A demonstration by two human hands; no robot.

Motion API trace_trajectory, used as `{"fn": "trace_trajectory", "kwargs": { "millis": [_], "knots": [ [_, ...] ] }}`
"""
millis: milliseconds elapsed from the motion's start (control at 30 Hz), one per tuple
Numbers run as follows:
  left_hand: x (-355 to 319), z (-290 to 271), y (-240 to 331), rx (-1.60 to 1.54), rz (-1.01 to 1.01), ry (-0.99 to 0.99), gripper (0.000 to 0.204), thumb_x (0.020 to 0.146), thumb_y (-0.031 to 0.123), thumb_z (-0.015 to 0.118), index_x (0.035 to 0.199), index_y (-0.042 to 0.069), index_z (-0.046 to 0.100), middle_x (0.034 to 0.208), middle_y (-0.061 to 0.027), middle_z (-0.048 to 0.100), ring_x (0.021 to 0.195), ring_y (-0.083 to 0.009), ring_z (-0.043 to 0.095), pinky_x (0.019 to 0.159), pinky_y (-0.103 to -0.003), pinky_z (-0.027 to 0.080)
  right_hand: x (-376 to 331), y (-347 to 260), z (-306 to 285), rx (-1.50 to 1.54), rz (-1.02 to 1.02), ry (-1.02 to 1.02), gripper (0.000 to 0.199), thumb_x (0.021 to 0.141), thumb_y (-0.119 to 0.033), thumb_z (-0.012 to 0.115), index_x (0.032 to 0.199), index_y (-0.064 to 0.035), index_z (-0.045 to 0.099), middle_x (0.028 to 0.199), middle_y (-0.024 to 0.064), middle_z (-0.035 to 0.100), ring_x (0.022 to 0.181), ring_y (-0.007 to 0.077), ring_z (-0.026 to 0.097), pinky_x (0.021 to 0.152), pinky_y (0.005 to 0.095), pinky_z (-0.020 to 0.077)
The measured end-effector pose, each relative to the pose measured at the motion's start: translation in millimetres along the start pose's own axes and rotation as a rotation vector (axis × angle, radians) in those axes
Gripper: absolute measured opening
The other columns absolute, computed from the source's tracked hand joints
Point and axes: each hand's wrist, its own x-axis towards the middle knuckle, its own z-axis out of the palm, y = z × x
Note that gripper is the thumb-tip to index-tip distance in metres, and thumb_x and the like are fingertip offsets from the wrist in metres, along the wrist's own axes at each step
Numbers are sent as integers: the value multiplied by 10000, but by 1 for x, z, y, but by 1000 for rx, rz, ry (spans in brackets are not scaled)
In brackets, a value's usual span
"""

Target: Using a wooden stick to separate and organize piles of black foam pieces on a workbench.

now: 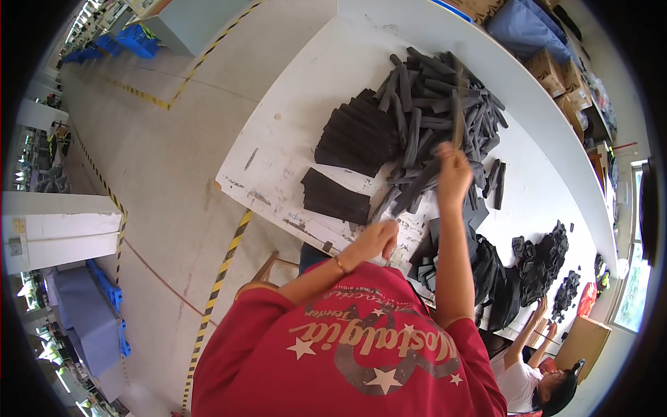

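My right hand [455, 170] is closed around a thin brown stick [458, 115], smeared by motion, that points away over a heap of dark grey fabric strips [438, 90]. Lower and to the left, my left hand [375, 242] is curled shut at the table's near edge. A dark grey fabric strip [419, 187] slants between the two hands, its near end by my left fingers; the grip itself is partly hidden. Left of the heap lie a fanned row of black strips [354, 135] and a smaller flat black stack [335, 197].
The white table [278, 115] has a raised board [549, 132] along its far right side. Black pieces [490, 271] and dark piles [545, 250] lie to the right, where a co-worker [538, 382] sits. Yellow-black tape [226, 260] marks the floor at left.
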Motion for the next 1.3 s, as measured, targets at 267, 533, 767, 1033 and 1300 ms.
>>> {"fn": "trace_trajectory", "kwargs": {
  "millis": [267, 533, 767, 1033, 1300],
  "knots": [
    [21, -80, -22, 765, 325, 487, 123, 788, 117, 675, 886, 69, 619, 808, -74, 565, 804, -267, 562, 712, -373, 481, 34, 19, -45, -381, -70, -116, 310, 951, -301, 550, 1118, -40, 549, 651, 128, 565, 608, 227, 559, 610, 377, 456],
    [65, -132, -47, 1205, 314, 270, 75, 711, 140, 722, 737, 83, 681, 812, -59, 589, 885, -289, 539, 791, -377, 470, -65, 69, -97, -228, -68, -499, 184, 978, -102, 435, 1150, -73, 494, 734, 135, 548, 632, 224, 573, 609, 332, 458],
    [62, -137, -15, 976, 323, 260, 78, 754, 138, 702, 815, 90, 697, 866, -60, 603, 922, -282, 516, 837, -364, 439, -105, 79, -112, -597, -85, -784, 144, 933, -150, 497, 1064, -102, 533, 882, 162, 638, 808, 386, 617, 670, 466, 490],
    [62, -110, 1, 976, 425, 220, 60, 736, 163, 709, 759, 107, 708, 823, -30, 606, 909, -266, 531, 822, -361, 443, -110, 79, -66, -476, -206, -792, 195, 927, -178, 517, 1099, -92, 544, 873, 185, 645, 803, 373, 632, 674, 471, 494],
    [35, -69, 20, 146, 466, 1062, 429, 784, 179, 746, 1127, 63, 516, 1035, -84, 569, 1045, -273, 536, 894, -421, 441, -126, 48, -2, -58, 141, -788, 218, 920, -115, 537, 1114, -23, 575, 798, 238, 632, 802, 398, 641, 657, 413, 491]
  ]
}}
